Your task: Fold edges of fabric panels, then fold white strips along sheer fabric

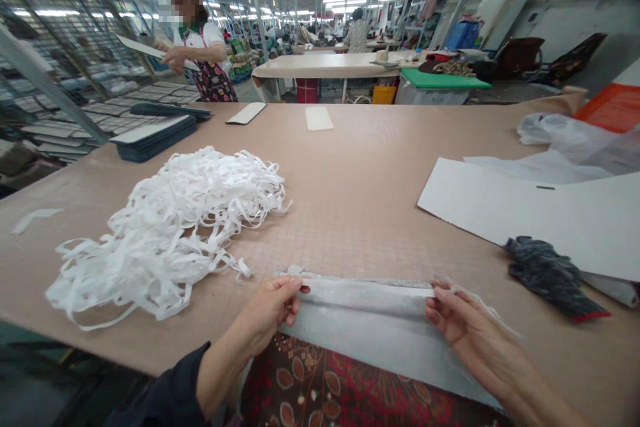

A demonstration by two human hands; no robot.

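Between my two hands a narrow white strip is stretched taut near the front edge of the table. My left hand pinches its left end between thumb and forefinger. At the other end my right hand has a similar pinch, with a loose tail trailing past the fingers. Beneath the strip lies a light grey sheet of material, which hangs toward my body over a brown and red leaf-patterned cloth. A large tangled pile of white strips rests to the left of my hands.
Grey knit gloves lie on a white board at the right, near clear plastic. Stacked dark-edged panels stand at the back left. Across the table, a person holds a flat panel.
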